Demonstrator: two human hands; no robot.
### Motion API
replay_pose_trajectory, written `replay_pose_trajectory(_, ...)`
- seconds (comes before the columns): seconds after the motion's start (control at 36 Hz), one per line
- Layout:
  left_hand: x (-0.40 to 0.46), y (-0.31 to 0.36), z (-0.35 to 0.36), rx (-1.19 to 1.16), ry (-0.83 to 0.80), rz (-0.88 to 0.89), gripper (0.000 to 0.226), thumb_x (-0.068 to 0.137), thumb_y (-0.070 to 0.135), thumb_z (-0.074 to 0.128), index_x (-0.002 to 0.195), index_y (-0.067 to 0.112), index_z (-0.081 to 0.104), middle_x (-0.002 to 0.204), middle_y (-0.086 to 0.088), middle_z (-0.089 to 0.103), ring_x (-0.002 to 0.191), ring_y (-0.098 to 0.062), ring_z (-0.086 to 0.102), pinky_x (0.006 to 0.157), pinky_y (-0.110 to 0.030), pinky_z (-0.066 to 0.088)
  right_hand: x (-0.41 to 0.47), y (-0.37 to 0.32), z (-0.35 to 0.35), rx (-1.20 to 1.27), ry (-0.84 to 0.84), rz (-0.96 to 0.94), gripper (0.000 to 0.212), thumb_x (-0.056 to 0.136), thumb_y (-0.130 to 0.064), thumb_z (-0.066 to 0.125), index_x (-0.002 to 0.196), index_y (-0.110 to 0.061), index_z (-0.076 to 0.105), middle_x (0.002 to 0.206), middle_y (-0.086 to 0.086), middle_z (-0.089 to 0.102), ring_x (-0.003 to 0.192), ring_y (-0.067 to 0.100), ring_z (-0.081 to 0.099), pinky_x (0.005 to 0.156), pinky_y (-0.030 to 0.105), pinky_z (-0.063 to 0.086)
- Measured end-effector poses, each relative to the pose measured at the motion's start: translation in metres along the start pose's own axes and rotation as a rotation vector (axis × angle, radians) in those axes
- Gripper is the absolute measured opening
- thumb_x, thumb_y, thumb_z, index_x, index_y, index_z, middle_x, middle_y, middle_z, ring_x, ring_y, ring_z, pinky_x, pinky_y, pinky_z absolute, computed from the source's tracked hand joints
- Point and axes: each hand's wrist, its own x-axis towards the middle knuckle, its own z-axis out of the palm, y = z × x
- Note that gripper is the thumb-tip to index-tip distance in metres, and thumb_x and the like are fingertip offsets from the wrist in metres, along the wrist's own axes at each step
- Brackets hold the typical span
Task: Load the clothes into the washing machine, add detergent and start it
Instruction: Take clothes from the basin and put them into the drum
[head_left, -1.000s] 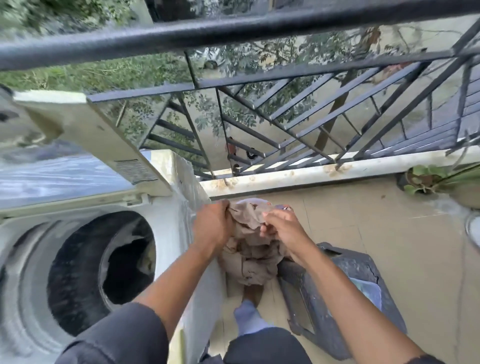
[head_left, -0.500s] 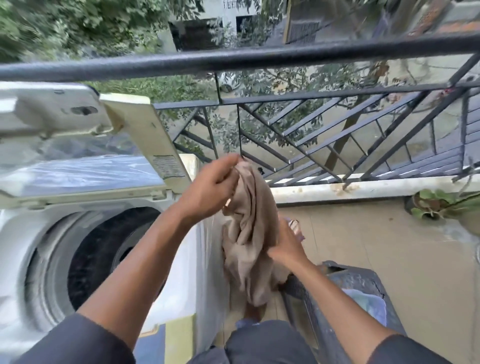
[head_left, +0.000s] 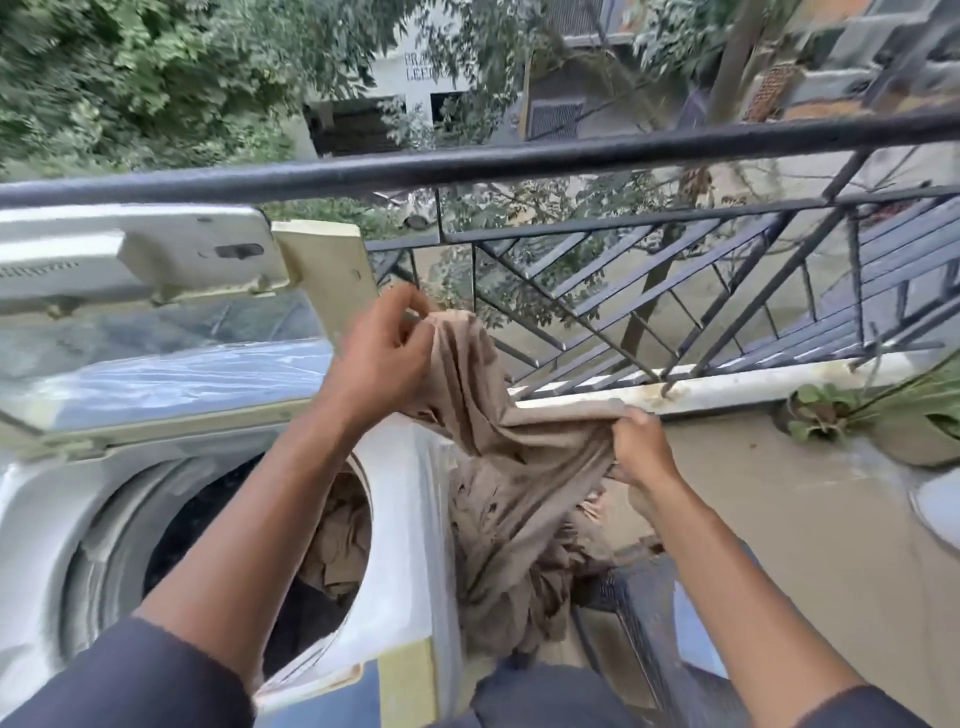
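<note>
**Beige cloth stretched between my hands, drum to the left**

At the far left stood the washing machine (head_left: 410, 525), its lid (head_left: 156, 322) tipped up and back against the balcony railing (head_left: 571, 156). The round drum opening (head_left: 218, 561) lay below and left of my left forearm, and some beige fabric already showed inside its right-hand rim.

My left hand (head_left: 382, 364) was raised above the machine's right top edge, thumb and fingers pinched shut on the upper corner of the beige cloth (head_left: 509, 467). From there the cloth ran down and to the right, its long axis slanting from my high left hand to my lower right hand (head_left: 641, 447), which was clenched on the other end. The slack middle hung down outside the machine's right wall, over the dark laundry basket (head_left: 649, 613) on the balcony floor (head_left: 805, 519).

So the drum lay left of the whole cloth, and my left hand was clearly the nearer one. I judged the coming move would carry the cloth leftward over the machine's right edge, left hand leading, with my right feeding the trailing end so the hanging part cleared the rim. Detergent was not in view.
</note>
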Motion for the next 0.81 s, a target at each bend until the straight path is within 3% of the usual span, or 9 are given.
replay_pose_trajectory(0.11,-0.006,-0.010,-0.013,0.134,-0.018,0.129,0.025,0.105,0.049,0.054,0.103,0.027,0.065,0.083,-0.002,0.071,0.074,-0.022,0.064,0.066,-0.041,0.049,-0.009,-0.037,-0.021,0.110,0.148,-0.060,0.023,0.084,-0.013,0.044,0.076,-0.012,0.065,0.077,0.006,0.066,0.080,0.024,0.060,0.067,0.031,0.044)
replay_pose_trajectory(0.22,-0.010,-0.013,-0.036,0.305,-0.194,0.258,0.063,0.093,0.081,0.036,0.106,0.029,0.068,0.095,0.005,0.072,0.085,-0.017,0.067,0.078,-0.040,0.058,-0.017,-0.066,-0.048,-0.118,0.242,-0.199,0.025,0.090,-0.023,0.050,0.075,-0.007,0.061,0.072,0.004,0.058,0.074,0.023,0.054,0.066,0.035,0.037)
replay_pose_trajectory(0.31,-0.010,-0.015,-0.052,0.684,-0.385,0.436,0.078,0.071,0.104,0.044,0.116,0.043,0.060,0.104,0.013,0.073,0.085,-0.013,0.066,0.078,-0.035,0.059,-0.031,-0.074,-0.059,-0.337,0.254,-0.252,0.023,0.077,-0.034,0.055,0.071,-0.012,0.053,0.069,0.000,0.058,0.074,0.025,0.056,0.066,0.037,0.040)
replay_pose_trajectory(0.39,-0.016,-0.015,-0.058,1.011,-0.584,0.517,0.085,0.065,0.091,0.071,0.135,0.049,0.048,0.116,0.016,0.068,0.098,-0.014,0.064,0.081,-0.028,0.056,-0.046,-0.078,-0.060,-0.518,0.218,-0.300,0.029,0.072,-0.040,0.060,0.095,-0.023,0.059,0.089,-0.001,0.063,0.087,0.029,0.059,0.080,0.039,0.049)
replay_pose_trajectory(0.47,-0.024,-0.018,-0.060,1.133,-0.629,0.539,0.048,0.086,0.056,0.082,0.127,0.040,0.064,0.106,0.010,0.071,0.098,-0.016,0.068,0.084,-0.031,0.061,-0.060,-0.079,-0.050,-0.665,0.186,-0.316,0.035,0.078,-0.034,0.067,0.109,-0.030,0.052,0.093,0.002,0.063,0.090,0.033,0.061,0.082,0.042,0.053)
replay_pose_trajectory(0.53,-0.027,-0.018,-0.060,1.110,-0.550,0.549,0.023,0.097,0.042,0.073,0.117,0.030,0.073,0.094,0.007,0.069,0.089,-0.019,0.070,0.077,-0.032,0.062,-0.064,-0.074,-0.043,-0.711,0.161,-0.338,0.032,0.081,-0.031,0.067,0.108,-0.033,0.051,0.089,-0.002,0.061,0.090,0.032,0.062,0.081,0.041,0.053)
replay_pose_trajectory(0.58,-0.028,-0.016,-0.060,0.989,-0.488,0.524,0.017,0.100,0.036,0.068,0.110,0.024,0.075,0.089,0.003,0.070,0.083,-0.022,0.070,0.068,-0.032,0.057,-0.067,-0.069,-0.038,-0.712,0.143,-0.338,0.028,0.081,-0.031,0.067,0.105,-0.034,0.055,0.093,-0.003,0.063,0.094,0.030,0.063,0.082,0.038,0.052)
replay_pose_trajectory(0.67,-0.030,-0.010,-0.062,0.676,-0.477,0.454,0.024,0.102,0.042,0.066,0.099,0.020,0.074,0.088,0.002,0.070,0.078,-0.024,0.068,0.064,-0.033,0.052,-0.070,-0.055,-0.028,-0.666,0.110,-0.334,0.024,0.084,-0.032,0.067,0.108,-0.032,0.062,0.114,0.002,0.068,0.109,0.029,0.062,0.092,0.040,0.052)
replay_pose_trajectory(0.81,-0.045,0.017,-0.048,0.312,-0.313,0.414,0.037,0.107,0.051,0.055,0.102,0.022,0.076,0.097,-0.001,0.066,0.081,-0.021,0.066,0.069,-0.038,0.058,-0.116,-0.019,0.023,-0.739,0.264,-0.526,0.054,0.078,-0.017,0.062,0.129,-0.027,0.050,0.126,0.002,0.052,0.119,0.027,0.052,0.099,0.049,0.048)
